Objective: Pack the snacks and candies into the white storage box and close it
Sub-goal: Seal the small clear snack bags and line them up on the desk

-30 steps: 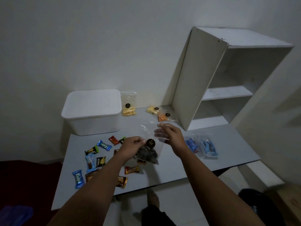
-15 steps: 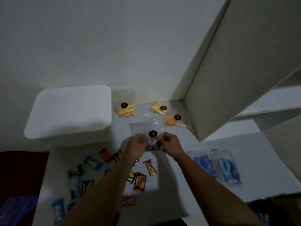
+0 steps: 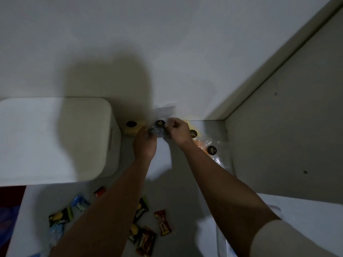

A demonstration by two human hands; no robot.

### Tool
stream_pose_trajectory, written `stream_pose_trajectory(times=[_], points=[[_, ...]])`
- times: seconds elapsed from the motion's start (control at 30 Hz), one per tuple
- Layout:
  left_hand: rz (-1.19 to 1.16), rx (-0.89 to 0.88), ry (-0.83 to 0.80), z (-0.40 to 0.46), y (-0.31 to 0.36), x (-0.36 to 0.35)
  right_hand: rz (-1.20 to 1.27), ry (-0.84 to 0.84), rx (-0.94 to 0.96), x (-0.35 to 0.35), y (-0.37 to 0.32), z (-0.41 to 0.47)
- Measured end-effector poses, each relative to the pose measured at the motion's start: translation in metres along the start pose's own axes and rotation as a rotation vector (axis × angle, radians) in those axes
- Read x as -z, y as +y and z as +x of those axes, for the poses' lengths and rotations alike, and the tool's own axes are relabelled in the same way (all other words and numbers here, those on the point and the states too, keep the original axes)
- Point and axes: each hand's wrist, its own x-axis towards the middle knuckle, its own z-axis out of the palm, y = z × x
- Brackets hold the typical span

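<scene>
Both hands hold a clear snack bag (image 3: 161,125) with dark contents and a round black sticker, up near the back wall. My left hand (image 3: 144,140) grips its left side, and my right hand (image 3: 178,130) pinches its right side. The white storage box (image 3: 55,138) stands at the left with its lid on. Behind my left hand sits a bag of yellow snacks (image 3: 132,127). An orange snack bag (image 3: 207,147) lies right of my right hand. Several small wrapped candies (image 3: 143,225) lie scattered on the table near me.
A white shelf unit's side panel (image 3: 287,130) rises at the right, close to the orange bag. The grey tabletop (image 3: 178,184) runs to the wall. A dark red surface (image 3: 11,193) shows at the lower left beyond the table edge.
The camera has come closer and tilted up. Both hands have carried the dark snack bag further back toward the wall, still holding it on both sides.
</scene>
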Motion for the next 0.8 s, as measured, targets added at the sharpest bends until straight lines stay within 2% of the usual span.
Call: stream_pose_trajectory(times=[0.1,0.23,0.3,0.37,0.47,0.6,0.7,0.8], points=[[-0.005,0.038,0.045,-0.005,-0.001,-0.008,-0.032,0.023,0.024,0.009,-0.008,-0.010],[-0.234,0.135,0.111,-0.022,0.005,-0.016,-0.123,0.297,0.105,0.047,0.002,-0.026],[-0.239,0.149,0.024,-0.030,0.006,-0.021,-0.195,0.387,0.021,0.072,0.012,-0.028],[-0.268,0.196,-0.123,-0.040,0.007,-0.025,-0.382,0.367,-0.130,0.095,0.017,-0.030],[-0.372,0.243,-0.330,-0.060,0.013,-0.036,-0.614,0.170,-0.365,0.112,0.025,-0.029],[-0.376,0.208,-0.496,-0.072,0.024,-0.054,-0.687,0.123,-0.407,0.107,0.048,-0.020],[-0.355,0.194,-0.508,-0.070,0.024,-0.060,-0.576,0.222,-0.315,0.108,0.052,-0.021],[-0.253,0.077,-0.447,-0.072,0.026,-0.054,-0.199,0.236,-0.215,0.112,0.023,-0.041]])
